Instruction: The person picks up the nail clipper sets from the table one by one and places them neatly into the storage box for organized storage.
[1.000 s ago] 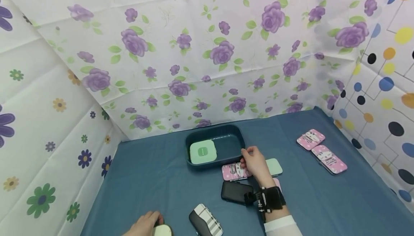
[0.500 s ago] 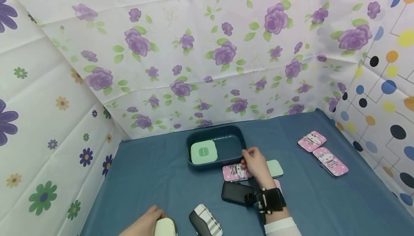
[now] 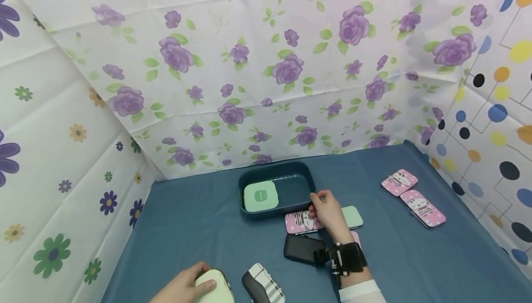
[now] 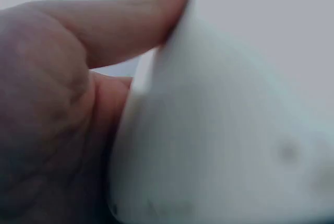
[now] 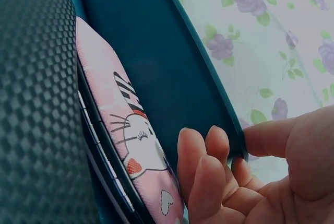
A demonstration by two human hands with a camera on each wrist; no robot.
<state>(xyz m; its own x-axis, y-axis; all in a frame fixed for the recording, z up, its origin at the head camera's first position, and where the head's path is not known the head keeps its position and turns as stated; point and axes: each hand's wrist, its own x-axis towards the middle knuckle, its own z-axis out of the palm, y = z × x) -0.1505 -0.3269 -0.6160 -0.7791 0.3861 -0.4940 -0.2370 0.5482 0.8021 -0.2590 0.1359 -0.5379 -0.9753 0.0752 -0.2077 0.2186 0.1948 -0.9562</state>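
Note:
At the bottom of the head view my left hand grips a pale cream case with rounded corners. The thumb lies over its top face; in the left wrist view the case fills much of the picture, blurred. My right hand pinches the near right corner of a dark teal open box. Thumb and fingers sit on either side of its rim in the right wrist view. Inside the box, on the left, lies a mint green case. A pink cat-print case lies partly under the right hand.
A black case and a black case with a plaid panel lie in front of the box. Beside the right wrist is another mint case. Two pink cases lie far right. A flowered curtain stands behind.
My left hand has lifted the cream case and moved it up and to the right, its thumb now showing over the top. The right hand stays at the box corner.

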